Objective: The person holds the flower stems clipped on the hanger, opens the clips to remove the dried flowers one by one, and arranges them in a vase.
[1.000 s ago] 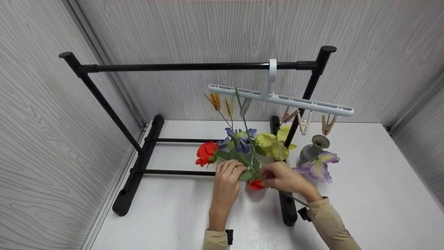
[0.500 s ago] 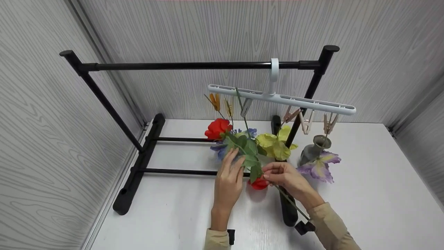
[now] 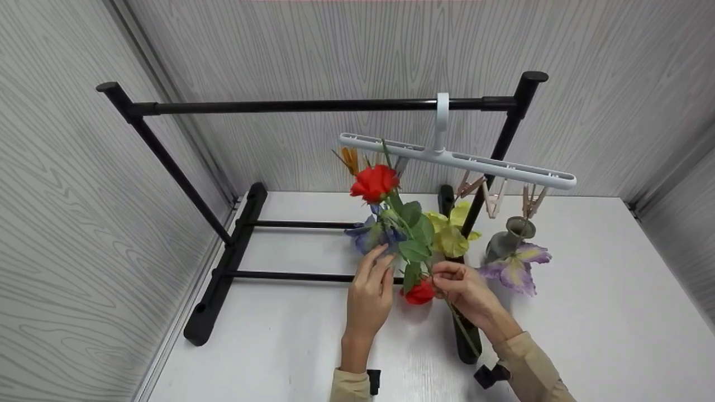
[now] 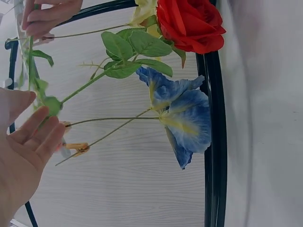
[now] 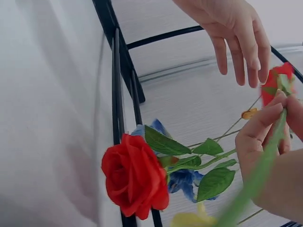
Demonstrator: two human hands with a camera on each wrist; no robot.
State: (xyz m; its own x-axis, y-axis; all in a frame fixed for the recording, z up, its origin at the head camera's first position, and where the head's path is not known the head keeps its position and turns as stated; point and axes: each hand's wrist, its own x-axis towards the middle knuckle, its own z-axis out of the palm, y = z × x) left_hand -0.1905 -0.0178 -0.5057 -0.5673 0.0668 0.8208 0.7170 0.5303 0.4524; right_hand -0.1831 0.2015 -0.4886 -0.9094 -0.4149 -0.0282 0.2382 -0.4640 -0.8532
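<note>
My right hand (image 3: pixel 466 287) pinches the green stem of an artificial red rose (image 3: pixel 375 183) between thumb and fingers. Its bloom points up just below the white clip hanger (image 3: pixel 447 158), and the stem's tail runs down toward the sleeve. To the left, my left hand (image 3: pixel 368 296) has its fingers loosely extended beside the leaves, grasping nothing. A second red rose (image 5: pixel 135 177) hangs head down from the hanger, low between the hands. Behind the fingers hangs a blue iris-like flower (image 4: pixel 182 113), its stems by an orange clothespin (image 4: pixel 77 149). The held bloom hides part of the clips.
A black rack (image 3: pixel 290 106) carries the hanger on its top bar. A yellow flower (image 3: pixel 451 234) and a purple flower (image 3: pixel 516 271) hang to the right, near a grey vase (image 3: pixel 509 240). Pinkish clothespins (image 3: pixel 494 200) dangle from the hanger's right half.
The held red rose has swung up and right, from beside the blue flower to just under the hanger. My left fingers have loosened from its leaves; the right hand has shifted slightly right.
</note>
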